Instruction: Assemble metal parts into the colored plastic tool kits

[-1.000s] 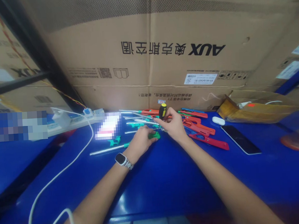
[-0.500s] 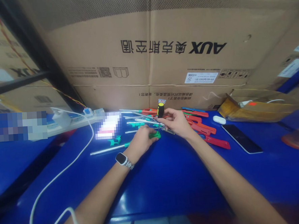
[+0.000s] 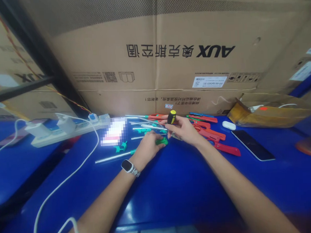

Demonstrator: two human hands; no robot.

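My left hand (image 3: 150,145) is closed on a green plastic piece (image 3: 162,141), holding it low over the blue table (image 3: 176,196). In my right hand (image 3: 184,128) is a screwdriver (image 3: 172,117) with a yellow and black handle, tilted, its top leaning right. Its tip is hidden by the fingers. Around both hands lie several long-nosed lighters with metal tubes; a red lighter handle (image 3: 227,149) lies to the right. A lighter tube (image 3: 113,156) with a green end lies left of my left hand. Near it sits a loose green clip-like part (image 3: 121,147).
A black phone (image 3: 252,144) and a small white case (image 3: 229,125) lie at the right, before an open cardboard box (image 3: 273,109). A white power strip (image 3: 50,136) stands at the left, with a white cable (image 3: 67,183) running forward. A large carton (image 3: 165,24) walls the back.
The screwdriver, upright before, now leans to the right, and my right hand has shifted slightly with it. My left hand keeps the green piece in nearly the same place.
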